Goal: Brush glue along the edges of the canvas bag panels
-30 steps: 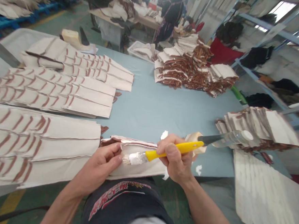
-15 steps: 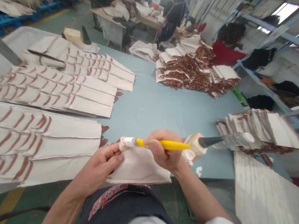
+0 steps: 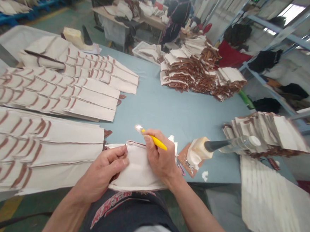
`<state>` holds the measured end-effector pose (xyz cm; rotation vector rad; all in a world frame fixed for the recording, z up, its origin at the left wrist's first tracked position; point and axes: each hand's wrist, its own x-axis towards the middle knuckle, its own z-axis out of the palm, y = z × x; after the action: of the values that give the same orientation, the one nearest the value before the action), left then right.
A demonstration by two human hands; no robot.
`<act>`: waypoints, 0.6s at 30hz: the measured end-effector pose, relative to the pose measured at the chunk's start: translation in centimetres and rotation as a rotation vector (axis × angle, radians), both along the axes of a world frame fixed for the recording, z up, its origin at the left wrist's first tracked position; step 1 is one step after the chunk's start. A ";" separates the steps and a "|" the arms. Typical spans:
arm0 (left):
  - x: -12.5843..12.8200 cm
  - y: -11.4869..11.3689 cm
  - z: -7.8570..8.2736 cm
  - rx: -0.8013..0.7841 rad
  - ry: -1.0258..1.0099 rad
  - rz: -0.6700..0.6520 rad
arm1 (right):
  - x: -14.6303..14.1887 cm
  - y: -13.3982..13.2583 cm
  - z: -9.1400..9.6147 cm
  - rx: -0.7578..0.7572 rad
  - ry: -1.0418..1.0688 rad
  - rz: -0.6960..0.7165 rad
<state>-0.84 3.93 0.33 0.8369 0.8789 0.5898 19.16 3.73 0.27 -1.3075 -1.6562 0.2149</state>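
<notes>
In my right hand (image 3: 160,154) is a yellow-handled brush (image 3: 159,143), its white-coated bristles pointing up and left above the table. The white fabric piece (image 3: 141,170) with a brown edge lies at the table's front, partly beneath that hand. My left hand (image 3: 107,170) pinches the piece's upper left edge between thumb and fingers. Right of the brush stands a glue bottle (image 3: 200,150) with a dark neck, smeared white, on a brown scrap (image 3: 184,154). Small scissors, partly hidden, lie beside my right wrist.
Overlapping rows of white, brown-edged pieces (image 3: 66,140) cover the table's left side. Folded stacks (image 3: 188,67) stand at the back right, with another stack (image 3: 267,133) at the right edge. Blue shelving (image 3: 269,83) rises on the right. A person (image 3: 178,12) is in the background.
My right hand has carried the brush off the fabric's left edge, up and to the right; the bristles now point away. My left hand keeps its hold on the edge.
</notes>
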 end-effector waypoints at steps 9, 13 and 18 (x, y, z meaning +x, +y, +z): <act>-1.8 -0.9 0.1 0.343 0.225 -0.151 | 2.1 1.5 -0.1 -0.107 0.063 -0.193; -1.4 -1.6 0.3 0.476 0.274 -0.218 | 2.5 2.3 -0.6 -0.118 0.086 -0.222; -0.5 -1.7 0.7 0.643 0.332 -0.162 | 3.1 0.4 0.1 0.033 0.113 -0.257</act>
<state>-1.37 2.26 0.99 1.6093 0.9173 0.6065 22.24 4.17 0.41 -1.4411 -1.3770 0.1051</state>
